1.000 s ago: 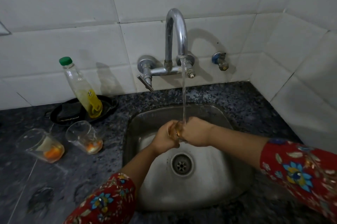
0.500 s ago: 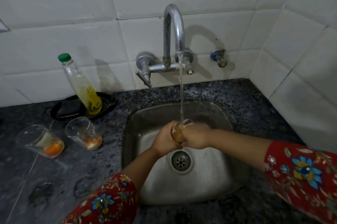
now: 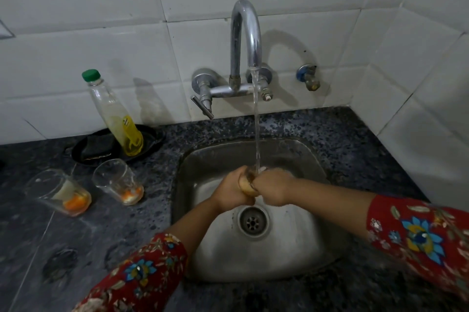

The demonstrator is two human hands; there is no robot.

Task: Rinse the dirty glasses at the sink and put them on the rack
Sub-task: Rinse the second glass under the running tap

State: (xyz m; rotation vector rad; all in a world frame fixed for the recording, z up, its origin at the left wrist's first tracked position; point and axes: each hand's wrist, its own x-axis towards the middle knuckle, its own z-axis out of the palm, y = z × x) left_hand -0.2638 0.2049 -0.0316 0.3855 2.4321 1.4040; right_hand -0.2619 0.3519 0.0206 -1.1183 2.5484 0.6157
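A small glass [image 3: 248, 184] with orange-brown liquid is held upright over the steel sink [image 3: 299, 159], directly under the running stream from the chrome tap [image 3: 245, 39]. My left hand [image 3: 229, 191] grips its left side and my right hand [image 3: 275, 188] its right side, so most of the glass is hidden. Two more dirty glasses stand on the dark counter to the left: one tilted with orange residue [image 3: 61, 192], one nearer the sink [image 3: 118, 184]. No rack is in view.
A clear bottle with a green cap and yellow liquid [image 3: 114, 113] stands in a black dish [image 3: 152, 137] holding a dark scrubber, behind the glasses. White tiled walls close the back and right side. A small wall valve [image 3: 308, 79] sits right of the tap. The drain [image 3: 253, 221] lies below my hands.
Both hands and the glass stay under the stream with only small shifts; the glass rim shows a little more between the hands than a second ago. The counter glasses have not moved.
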